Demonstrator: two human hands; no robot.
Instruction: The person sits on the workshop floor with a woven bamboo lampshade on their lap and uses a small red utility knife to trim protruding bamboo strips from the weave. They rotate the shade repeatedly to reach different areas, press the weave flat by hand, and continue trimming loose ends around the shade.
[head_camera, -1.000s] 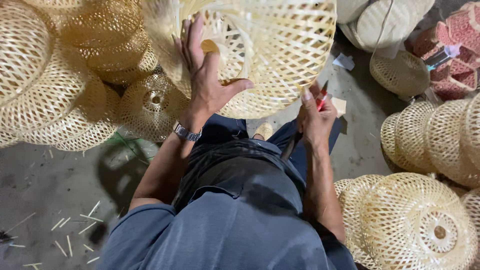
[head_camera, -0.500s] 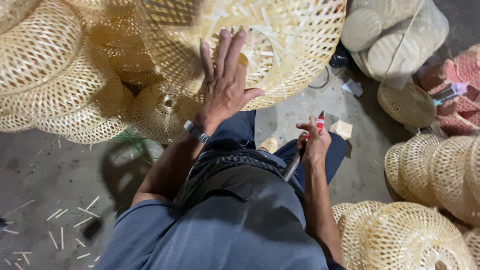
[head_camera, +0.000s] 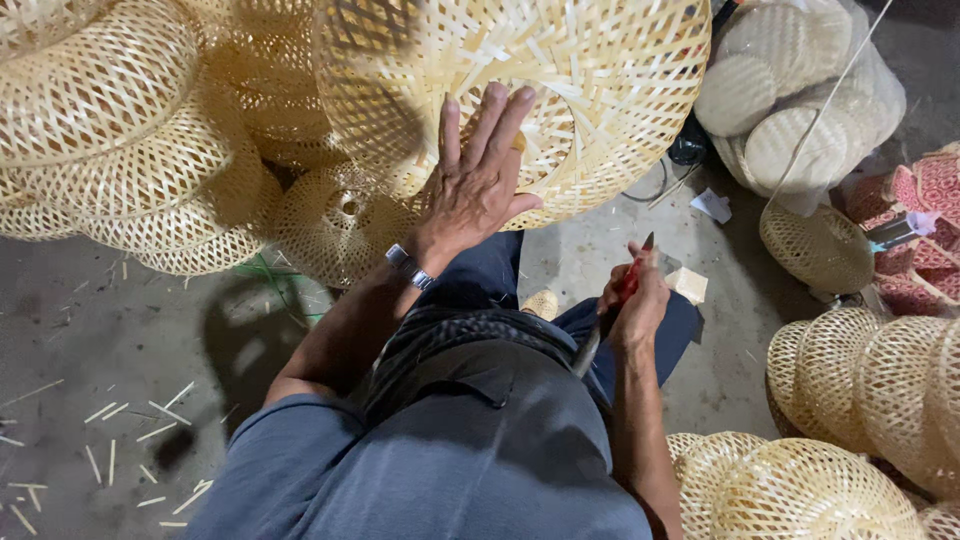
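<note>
Since the earlier frames, the left hand (head_camera: 478, 190) is seen to have been shifted from the lower edge of the large woven bamboo shade (head_camera: 520, 100) to a spot further up its wall, while the right hand (head_camera: 632, 305) has been drawn lower and nearer to the lap. The shade itself is now shown larger and more central in the view.

The left hand is laid flat and open against the outer weave, fingers (head_camera: 490, 125) spread and pointed upward, with nothing clasped; it appears to be pressed there so that the shade is steadied on the knees and kept from rolling. A wristwatch (head_camera: 410, 267) is worn on that wrist. The right hand is closed round a red-handled tool (head_camera: 628, 280), whose dark tip is pointed up toward the shade's lower rim; whether it is a knife or a cutter cannot be told. The tool is held apart from the shade, with a gap of bare concrete floor (head_camera: 120, 330) and blue trouser leg between them.

The shade thus lies above and ahead of both hands, touched by the left palm only. Stacked shades (head_camera: 110, 130) are piled to the left, more finished ones (head_camera: 880, 390) are gathered at the right, and bamboo slivers (head_camera: 130, 440) are scattered on the floor.
</note>
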